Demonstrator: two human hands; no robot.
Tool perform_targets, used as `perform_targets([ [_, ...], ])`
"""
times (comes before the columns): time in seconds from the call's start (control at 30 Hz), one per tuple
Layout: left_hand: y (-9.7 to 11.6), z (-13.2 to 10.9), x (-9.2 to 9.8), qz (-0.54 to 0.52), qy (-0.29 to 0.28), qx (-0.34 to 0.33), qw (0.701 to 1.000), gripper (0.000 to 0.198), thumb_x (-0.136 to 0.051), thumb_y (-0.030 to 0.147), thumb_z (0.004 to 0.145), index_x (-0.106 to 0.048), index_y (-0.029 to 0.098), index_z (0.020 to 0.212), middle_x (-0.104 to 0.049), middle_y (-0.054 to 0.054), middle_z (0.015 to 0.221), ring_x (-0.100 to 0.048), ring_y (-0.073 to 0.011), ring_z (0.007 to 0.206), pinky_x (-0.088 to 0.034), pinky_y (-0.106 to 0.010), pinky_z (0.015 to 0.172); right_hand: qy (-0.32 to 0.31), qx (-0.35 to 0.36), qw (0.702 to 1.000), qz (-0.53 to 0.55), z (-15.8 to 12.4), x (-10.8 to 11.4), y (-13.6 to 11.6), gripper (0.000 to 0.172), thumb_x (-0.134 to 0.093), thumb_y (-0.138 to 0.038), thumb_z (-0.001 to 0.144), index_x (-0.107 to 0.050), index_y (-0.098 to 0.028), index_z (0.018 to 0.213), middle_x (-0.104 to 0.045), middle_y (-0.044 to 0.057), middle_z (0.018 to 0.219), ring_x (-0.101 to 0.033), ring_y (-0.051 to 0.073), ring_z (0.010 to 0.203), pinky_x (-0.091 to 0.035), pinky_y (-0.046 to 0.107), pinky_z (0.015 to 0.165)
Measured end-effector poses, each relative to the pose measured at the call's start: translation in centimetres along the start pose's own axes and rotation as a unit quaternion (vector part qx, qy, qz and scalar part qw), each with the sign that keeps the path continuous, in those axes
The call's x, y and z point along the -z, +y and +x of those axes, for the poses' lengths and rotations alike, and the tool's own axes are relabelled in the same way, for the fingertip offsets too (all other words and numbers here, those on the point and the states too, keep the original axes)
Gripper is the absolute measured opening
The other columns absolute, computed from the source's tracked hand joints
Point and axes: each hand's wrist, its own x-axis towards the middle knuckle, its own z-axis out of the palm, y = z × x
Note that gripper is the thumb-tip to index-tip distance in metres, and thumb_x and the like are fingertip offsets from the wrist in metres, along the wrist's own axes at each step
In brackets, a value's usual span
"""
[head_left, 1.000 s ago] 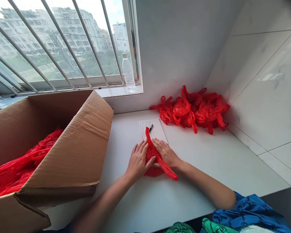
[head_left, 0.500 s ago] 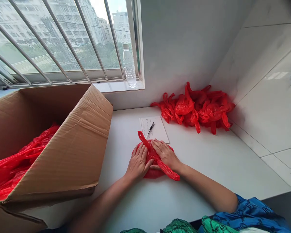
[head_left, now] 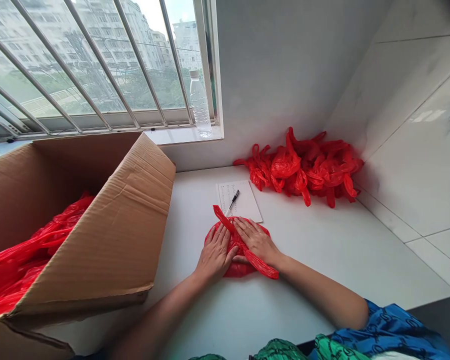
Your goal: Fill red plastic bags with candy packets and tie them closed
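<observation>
A red plastic bag (head_left: 239, 270) lies on the white table in front of me, bunched into a rounded, flattened bundle. One handle loop sticks up toward the notepad and the other points down to the right. My left hand (head_left: 214, 250) rests flat on the bag's left side, fingers stretched out. On its right side my right hand (head_left: 255, 241) presses flat too, fingers extended and pointing up-left. The bag's handles pass between the two hands. Whatever the bag contains, if anything, is hidden.
A large open cardboard box (head_left: 123, 215) with red plastic bags (head_left: 56, 225) inside stands at left. Behind the bag lie a notepad (head_left: 249, 202) and a pen (head_left: 233, 199). Bundled red bags (head_left: 303, 167) are heaped by the wall. A bottle (head_left: 200, 105) stands on the windowsill.
Both hands stay pressed on the red bag with hardly any movement. The upper handle loop looks slightly narrower and lower. The camera view has shifted a little.
</observation>
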Motion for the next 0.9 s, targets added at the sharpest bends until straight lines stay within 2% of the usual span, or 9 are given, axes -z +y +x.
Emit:
perform_targets([
  [0.33, -0.1, 0.0, -0.2, -0.016, -0.005, 0.002, 1.000, 0.062, -0.036, 0.046, 0.101, -0.035, 0.010, 0.151, -0.041, -0.016, 0.153, -0.035, -0.0273, 0.145, -0.027, -0.048, 0.121, 0.004, 0.001, 1.000, -0.004, -0.1, -0.8, 0.1, 0.087, -0.048, -0.061, 0.092, -0.024, -0.004, 0.154, -0.032, 0.017, 0.158, -0.027, 0.029, 0.148, -0.027, 0.049, 0.121],
  [0.47, 0.1, 0.0, 0.0, -0.041, 0.001, 0.008, 0.999, 0.059, -0.038, 0.046, 0.101, -0.036, 0.015, 0.151, -0.042, -0.014, 0.153, -0.036, -0.0261, 0.144, -0.026, -0.048, 0.121, 0.010, 0.004, 1.000, -0.007, 0.0, -0.9, 0.1, 0.086, -0.050, -0.060, 0.092, -0.027, -0.005, 0.154, -0.036, 0.018, 0.156, -0.031, 0.029, 0.146, -0.030, 0.049, 0.119],
  [0.53, 0.2, 0.1, 0.5, -0.074, 0.015, 0.006, 0.997, 0.055, -0.042, 0.044, 0.100, -0.043, 0.016, 0.147, -0.046, -0.013, 0.150, -0.039, -0.0260, 0.142, -0.027, -0.048, 0.120, 0.018, 0.008, 1.000, 0.017, 0.1, -0.4, 0.2, 0.080, -0.053, -0.059, 0.091, -0.035, -0.009, 0.151, -0.043, 0.018, 0.152, -0.036, 0.030, 0.144, -0.034, 0.050, 0.117],
  [0.63, 0.7, 0.0, 2.6, -0.158, 0.058, 0.019, 0.986, 0.038, -0.047, 0.040, 0.098, -0.061, 0.018, 0.125, -0.062, -0.012, 0.133, -0.052, -0.0275, 0.130, -0.038, -0.049, 0.112, 0.046, 0.008, 0.992, 0.113, 0.2, 1.9, 0.1, 0.049, -0.054, -0.053, 0.094, -0.061, -0.021, 0.130, -0.064, 0.012, 0.131, -0.054, 0.028, 0.129, -0.040, 0.051, 0.111],
  [0.7, 1.4, -0.3, 4.9, -0.231, 0.077, 0.031, 0.969, 0.031, -0.047, 0.039, 0.097, -0.066, 0.020, 0.113, -0.068, -0.011, 0.119, -0.060, -0.0270, 0.116, -0.047, -0.045, 0.101, 0.061, -0.010, 0.977, 0.203, 0.0, 4.5, -0.5, 0.031, -0.053, -0.047, 0.096, -0.070, -0.025, 0.110, -0.072, 0.008, 0.110, -0.064, 0.025, 0.110, -0.047, 0.048, 0.102],
  [0.77, 2.7, -0.7, 7.6, -0.306, 0.065, 0.035, 0.949, 0.031, -0.044, 0.038, 0.099, -0.067, 0.021, 0.111, -0.070, -0.009, 0.111, -0.064, -0.0242, 0.103, -0.050, -0.039, 0.092, 0.053, -0.046, 0.953, 0.295, -0.5, 7.4, -1.6, 0.025, -0.055, -0.044, 0.096, -0.070, -0.024, 0.101, -0.071, 0.005, 0.095, -0.066, 0.020, 0.093, -0.053, 0.037, 0.086],
  [0.83, 4.5, -1.3, 10.4, -0.350, 0.037, 0.029, 0.936, 0.032, -0.045, 0.041, 0.098, -0.067, 0.021, 0.110, -0.071, -0.008, 0.105, -0.065, -0.0218, 0.095, -0.051, -0.034, 0.086, 0.040, -0.068, 0.929, 0.361, -1.2, 9.8, -3.1, 0.021, -0.057, -0.042, 0.096, -0.069, -0.024, 0.098, -0.066, 0.002, 0.085, -0.064, 0.017, 0.079, -0.053, 0.029, 0.072],
  [0.9, 6.2, -1.7, 12.7, -0.340, 0.009, 0.026, 0.940, 0.036, -0.060, 0.050, 0.088, -0.069, 0.019, 0.105, -0.071, -0.007, 0.096, -0.065, -0.0211, 0.085, -0.050, -0.030, 0.077, 0.053, -0.062, 0.919, 0.385, -1.8, 11.4, -4.6, 0.017, -0.059, -0.038, 0.094, -0.068, -0.024, 0.094, -0.062, 0.000, 0.078, -0.060, 0.015, 0.069, -0.049, 0.026, 0.062],
])
